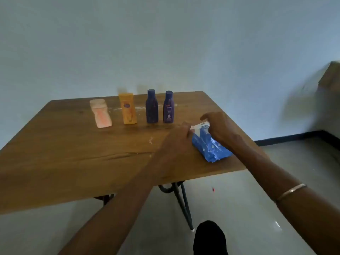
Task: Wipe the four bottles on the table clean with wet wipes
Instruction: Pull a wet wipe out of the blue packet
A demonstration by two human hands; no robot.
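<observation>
both hands sit on the blue wet wipes pack (209, 144) near the tabletop (73, 153) edge: the left hand (179, 137) pins its side; the right hand (217, 127), fingers loosely curled, seems to be at the flap, though blur hides it; hold the pack flat, peel slowly, draw one wipe; the pink bottle (100, 113), yellow bottle (128, 108) and two dark blue bottles (152, 106) wait untouched in a row behind.

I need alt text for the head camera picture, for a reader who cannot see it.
Both hands, left and right, rest on a blue wipes pack near the right edge of a wooden table. Behind stand four bottles in a row: pink, orange, and two dark blue.
</observation>
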